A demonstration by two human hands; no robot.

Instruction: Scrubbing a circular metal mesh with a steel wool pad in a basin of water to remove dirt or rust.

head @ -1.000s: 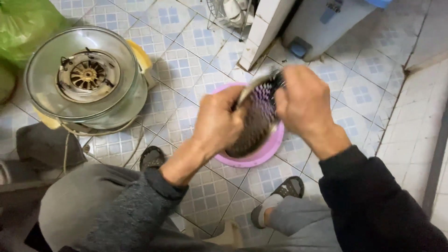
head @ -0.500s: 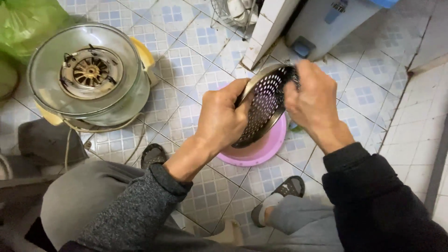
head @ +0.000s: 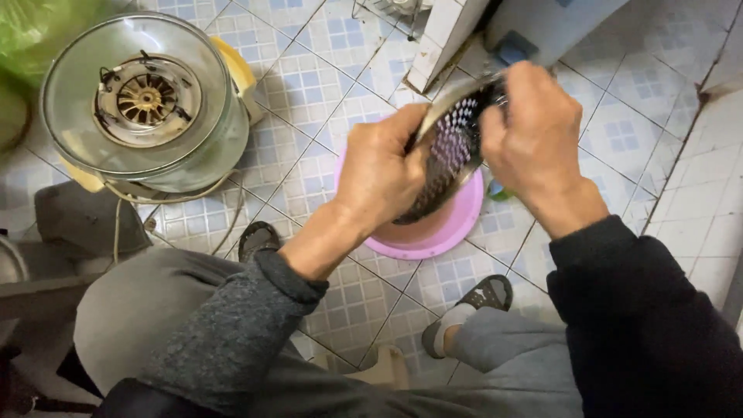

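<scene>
Gripping the strainer (head: 451, 147) from both sides, I see my left hand (head: 379, 174) clamped on its lower rim and my right hand (head: 534, 143) closed on its upper edge. It hangs tilted above the pink basin (head: 441, 232) on the tiled floor (head: 309, 77); a motor housing (head: 143, 101) sits well apart.

A round metal appliance housing (head: 145, 104) with an exposed motor stands on the tiled floor (head: 309, 70) beside a green bag (head: 35, 31).
</scene>
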